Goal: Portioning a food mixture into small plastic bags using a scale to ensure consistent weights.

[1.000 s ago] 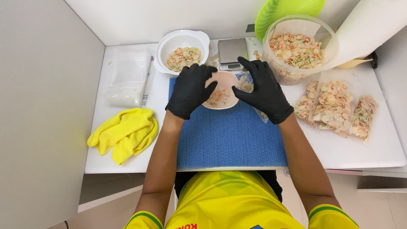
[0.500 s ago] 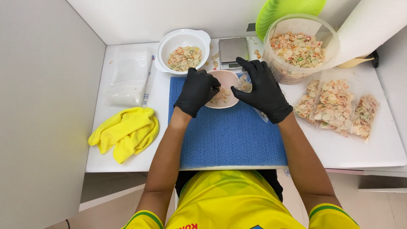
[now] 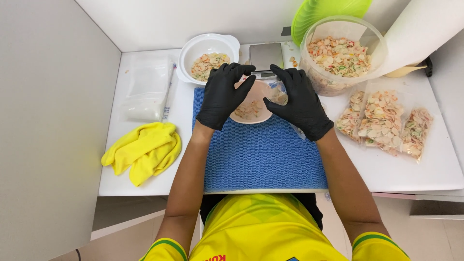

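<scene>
Both my hands wear black gloves and meet over a blue mesh mat (image 3: 261, 154). My left hand (image 3: 221, 95) grips the left rim of a small pink bowl (image 3: 250, 110) that holds a few colourful chip-like pieces. My right hand (image 3: 300, 102) holds the mouth of a clear plastic bag (image 3: 279, 95) against the bowl's right side. Most of the bag is hidden under that hand.
A white bowl of pieces (image 3: 208, 60) and a small scale (image 3: 266, 57) stand behind the hands. A large clear tub of pieces (image 3: 340, 55) is at back right, filled bags (image 3: 384, 118) on the right, empty bags (image 3: 146, 92) and a yellow cloth (image 3: 142, 151) on the left.
My left hand has slid a little up along the bowl's rim and its fingers have stretched out. The right hand and bag have stayed almost in place.
</scene>
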